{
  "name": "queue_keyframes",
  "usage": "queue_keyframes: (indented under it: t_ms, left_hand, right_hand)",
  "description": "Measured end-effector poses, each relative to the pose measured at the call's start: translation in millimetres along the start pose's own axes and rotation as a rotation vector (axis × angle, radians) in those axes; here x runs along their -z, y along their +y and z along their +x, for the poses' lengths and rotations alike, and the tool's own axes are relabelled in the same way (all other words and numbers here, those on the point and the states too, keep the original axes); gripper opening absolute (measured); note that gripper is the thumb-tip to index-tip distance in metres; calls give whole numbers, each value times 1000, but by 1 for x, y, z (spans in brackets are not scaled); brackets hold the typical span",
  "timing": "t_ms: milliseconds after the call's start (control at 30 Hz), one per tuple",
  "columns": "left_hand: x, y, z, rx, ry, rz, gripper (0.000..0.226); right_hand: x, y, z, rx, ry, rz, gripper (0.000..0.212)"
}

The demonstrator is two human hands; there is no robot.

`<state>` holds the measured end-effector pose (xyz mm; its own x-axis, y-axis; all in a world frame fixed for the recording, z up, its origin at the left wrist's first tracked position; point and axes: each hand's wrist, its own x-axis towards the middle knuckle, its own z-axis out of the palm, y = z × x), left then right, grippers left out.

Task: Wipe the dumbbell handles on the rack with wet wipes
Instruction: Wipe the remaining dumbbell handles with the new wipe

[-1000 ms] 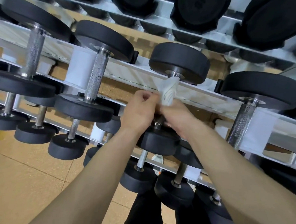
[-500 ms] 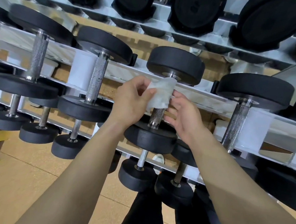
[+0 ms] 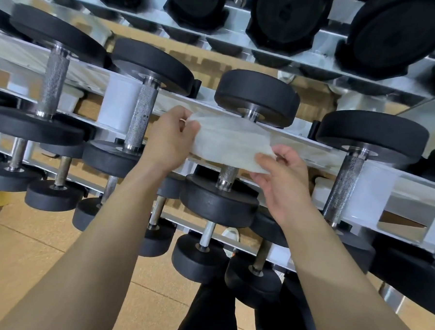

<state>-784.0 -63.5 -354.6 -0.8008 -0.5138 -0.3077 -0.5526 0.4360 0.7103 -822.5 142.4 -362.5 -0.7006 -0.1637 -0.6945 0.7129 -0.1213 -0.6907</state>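
Note:
A white wet wipe [image 3: 231, 143] is stretched flat between both hands in front of the middle dumbbell's knurled steel handle [image 3: 227, 176]. My left hand [image 3: 168, 139] pinches the wipe's left edge. My right hand [image 3: 283, 178] pinches its lower right corner. The wipe hides the upper part of that handle; only the lower end shows above the front black weight [image 3: 218, 202]. The rear weight [image 3: 256, 97] sits above the wipe.
Black dumbbells with steel handles line the white rack [image 3: 406, 190]: one to the left [image 3: 140, 118], one further left [image 3: 53, 83], one to the right [image 3: 345, 186]. Smaller dumbbells [image 3: 205, 236] sit on the lower tier. Larger ones fill the top shelf. Tan floor [image 3: 25, 255] lies below.
The wipe was bunched round the middle handle; both hands have pulled it off and spread it wide, the left hand going left and the right hand going right.

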Motion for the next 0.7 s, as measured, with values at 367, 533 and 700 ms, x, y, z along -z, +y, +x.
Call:
queue_keyframes:
  t_ms: [367, 533, 700]
  left_hand:
    - [-46, 54, -14, 294, -166, -153, 36]
    - [-74, 72, -7, 376, -347, -256, 29]
    - [-79, 66, 16, 473, -349, -419, 31]
  right_hand:
    - [-6, 8, -2, -20, 235, -265, 52]
    - [-29, 25, -13, -19, 339, -202, 19]
    - [-38, 31, -11, -3, 446, -229, 12]
